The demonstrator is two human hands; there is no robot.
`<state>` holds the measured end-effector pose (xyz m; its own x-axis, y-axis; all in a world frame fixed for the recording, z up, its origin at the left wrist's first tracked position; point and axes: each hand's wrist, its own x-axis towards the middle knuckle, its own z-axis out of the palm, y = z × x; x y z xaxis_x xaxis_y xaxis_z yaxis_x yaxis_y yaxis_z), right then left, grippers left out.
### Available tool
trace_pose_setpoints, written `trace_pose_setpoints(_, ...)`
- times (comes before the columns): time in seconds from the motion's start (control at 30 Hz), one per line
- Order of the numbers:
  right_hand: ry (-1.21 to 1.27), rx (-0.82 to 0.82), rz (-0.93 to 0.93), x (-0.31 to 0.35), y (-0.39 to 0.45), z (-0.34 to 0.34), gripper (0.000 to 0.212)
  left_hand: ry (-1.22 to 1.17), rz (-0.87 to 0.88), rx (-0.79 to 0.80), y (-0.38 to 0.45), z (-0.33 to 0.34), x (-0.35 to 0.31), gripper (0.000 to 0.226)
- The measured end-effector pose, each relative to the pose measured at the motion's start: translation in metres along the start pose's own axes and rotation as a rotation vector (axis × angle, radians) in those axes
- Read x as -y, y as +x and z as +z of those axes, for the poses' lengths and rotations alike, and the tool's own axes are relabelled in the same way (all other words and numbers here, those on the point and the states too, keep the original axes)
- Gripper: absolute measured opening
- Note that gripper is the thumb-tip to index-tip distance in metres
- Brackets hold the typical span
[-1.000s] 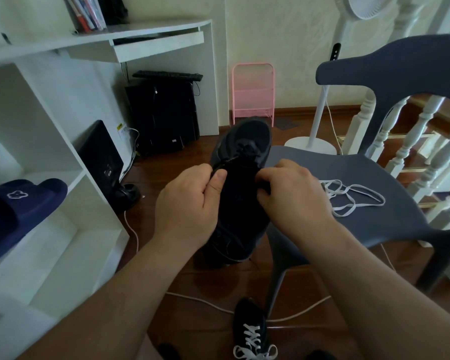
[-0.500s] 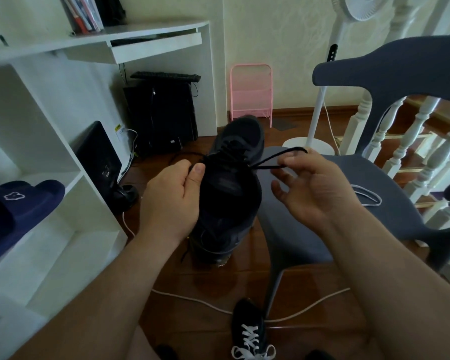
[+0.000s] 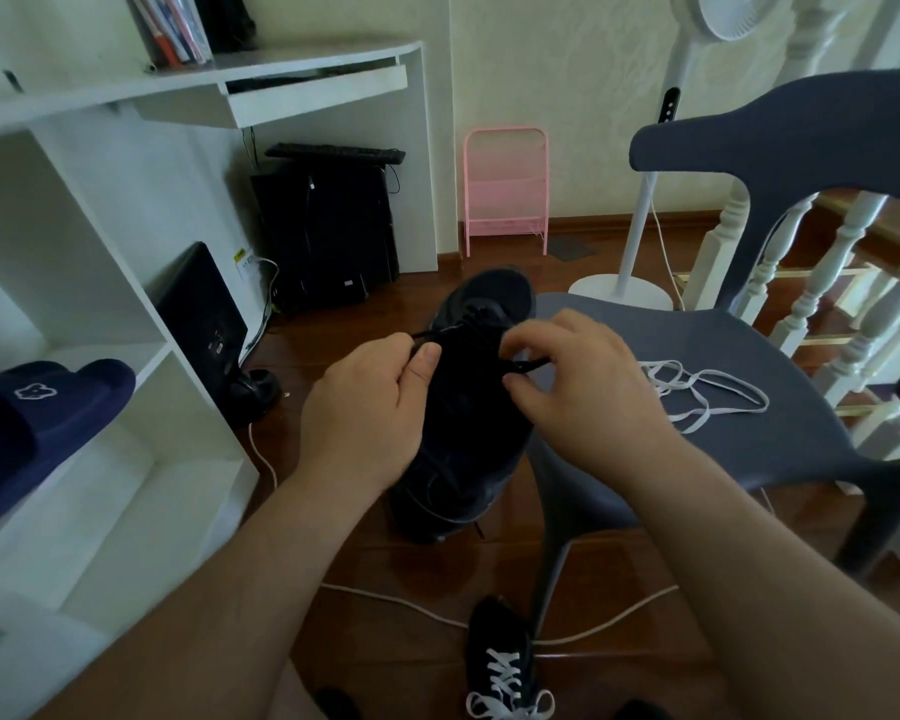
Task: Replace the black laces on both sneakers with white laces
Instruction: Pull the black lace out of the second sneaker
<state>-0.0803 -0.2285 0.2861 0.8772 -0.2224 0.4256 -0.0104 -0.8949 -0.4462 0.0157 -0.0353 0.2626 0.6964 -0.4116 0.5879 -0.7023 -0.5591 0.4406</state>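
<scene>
Filling the left side of the frame, a white shelving unit (image 3: 126,314) carries a navy slipper with a white emblem (image 3: 37,413) on its middle shelf. A dark grey plastic chair (image 3: 739,366) takes up the right side, and a loose white flat lace (image 3: 707,392) lies in loops on its seat. At centre frame a black sneaker (image 3: 468,423) is held above the wooden floor, toe pointing away toward the upper part of the frame, just left of the chair seat's front edge. The left hand (image 3: 370,407) is curled against the sneaker's left side, thumb and forefinger pinching a strand of thin black lace (image 3: 437,332) that runs up toward the eyelets. The right hand (image 3: 578,387) reaches over the sneaker's right side, its fingertips pinching another part of the same lace. At the bottom centre a second black sneaker with white lacing (image 3: 505,662) stands on the floor.
</scene>
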Motion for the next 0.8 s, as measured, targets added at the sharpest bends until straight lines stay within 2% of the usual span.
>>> trace_pose_setpoints(0.13, -0.261, 0.079, 0.038, 0.008, 0.002, 0.006, 0.028, 0.026, 0.023, 0.024, -0.002, 0.002, -0.004, 0.046)
trace_pose_setpoints(0.23, -0.292, 0.132, 0.062, 0.009, 0.003, 0.009, 0.023, 0.048, 0.033, 0.033, -0.004, 0.003, -0.005, 0.045)
trace_pose_setpoints(0.37, -0.315, 0.082, 0.081, 0.006, 0.007, 0.011, 0.022, 0.042, 0.009, 0.023, -0.002, 0.002, -0.002, 0.046)
trace_pose_setpoints(0.4, -0.278, 0.065, 0.069, 0.005, 0.007, 0.013, 0.021, 0.040, 0.004, 0.022, -0.002, 0.002, -0.001, 0.047)
trace_pose_setpoints(0.47, -0.036, 0.009, 0.090, 0.000, 0.008, 0.015, 0.015, 0.024, -0.010, 0.023, -0.001, 0.002, 0.002, 0.047)
trace_pose_setpoints(0.57, 0.252, -0.122, 0.284, -0.021, 0.012, 0.005, 0.015, 0.009, -0.029, 0.017, 0.000, -0.001, 0.007, 0.048)
trace_pose_setpoints(0.63, 0.221, -0.172, 0.440, -0.044, 0.015, -0.008, 0.018, 0.003, -0.053, -0.004, 0.002, -0.004, 0.010, 0.048)
trace_pose_setpoints(0.7, 0.137, -0.100, 0.541, -0.061, 0.015, -0.015, 0.018, 0.005, -0.054, -0.024, 0.003, -0.006, 0.011, 0.047)
trace_pose_setpoints(0.8, 0.215, -0.062, 0.489, -0.052, 0.012, -0.011, 0.013, 0.016, -0.050, -0.032, 0.002, -0.006, 0.011, 0.047)
